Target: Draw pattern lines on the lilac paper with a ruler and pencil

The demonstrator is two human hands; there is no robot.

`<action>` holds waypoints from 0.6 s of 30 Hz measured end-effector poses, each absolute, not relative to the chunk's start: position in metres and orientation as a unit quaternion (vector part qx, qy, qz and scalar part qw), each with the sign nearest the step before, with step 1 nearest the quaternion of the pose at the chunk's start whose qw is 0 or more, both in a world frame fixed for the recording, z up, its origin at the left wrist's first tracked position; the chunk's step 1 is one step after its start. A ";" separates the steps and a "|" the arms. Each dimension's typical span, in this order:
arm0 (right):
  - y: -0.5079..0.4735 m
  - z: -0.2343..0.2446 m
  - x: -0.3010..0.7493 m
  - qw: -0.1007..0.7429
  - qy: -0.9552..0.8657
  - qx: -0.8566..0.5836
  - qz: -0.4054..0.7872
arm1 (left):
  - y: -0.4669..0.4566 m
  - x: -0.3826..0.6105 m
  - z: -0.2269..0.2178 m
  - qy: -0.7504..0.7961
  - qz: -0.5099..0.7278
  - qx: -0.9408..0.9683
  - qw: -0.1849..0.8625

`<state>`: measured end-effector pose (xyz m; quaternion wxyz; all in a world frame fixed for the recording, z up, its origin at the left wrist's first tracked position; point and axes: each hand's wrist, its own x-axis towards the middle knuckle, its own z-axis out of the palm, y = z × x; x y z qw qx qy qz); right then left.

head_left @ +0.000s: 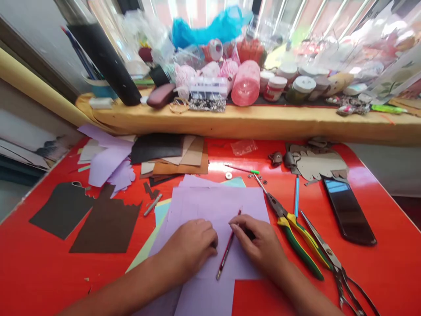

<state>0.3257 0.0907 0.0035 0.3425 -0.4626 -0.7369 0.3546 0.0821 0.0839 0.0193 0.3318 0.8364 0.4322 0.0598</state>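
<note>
A lilac sheet of paper (217,206) lies in front of me on the red table (39,272), over other pale sheets. My left hand (192,245) rests on the paper with its fingers curled down, pressing on it. My right hand (258,243) pinches a red pencil (226,248), whose tip touches the sheet near its middle. Both hands sit close together, a few fingers' width apart.
Green-and-yellow pliers (296,232), scissors (332,259), a blue pen (296,195) and a black phone (348,210) lie to the right. Dark brown cut pieces (105,224) lie to the left, with stacked card (171,156) behind. A cluttered yellow shelf (230,120) runs along the back.
</note>
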 end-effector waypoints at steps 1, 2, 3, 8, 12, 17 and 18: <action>0.091 0.003 0.325 0.343 -0.740 -0.459 0.353 | 0.084 0.083 0.019 0.432 0.062 0.839 0.323; 0.091 0.002 0.325 0.345 -0.741 -0.457 0.351 | 0.084 0.083 0.020 0.430 0.066 0.843 0.316; 0.092 0.000 0.325 0.344 -0.744 -0.453 0.351 | 0.085 0.082 0.022 0.429 0.072 0.846 0.309; 0.093 -0.003 0.322 0.336 -0.748 -0.454 0.350 | 0.134 0.062 0.056 0.452 0.150 0.836 0.274; 0.092 -0.005 0.322 0.328 -0.754 -0.455 0.341 | 0.232 0.041 0.108 0.546 0.248 0.778 0.190; 0.095 -0.012 0.324 0.323 -0.771 -0.447 0.319 | 0.337 0.041 0.145 0.629 0.288 0.714 0.105; 0.096 -0.015 0.325 0.323 -0.776 -0.444 0.310 | 0.350 0.045 0.147 0.636 0.288 0.709 0.099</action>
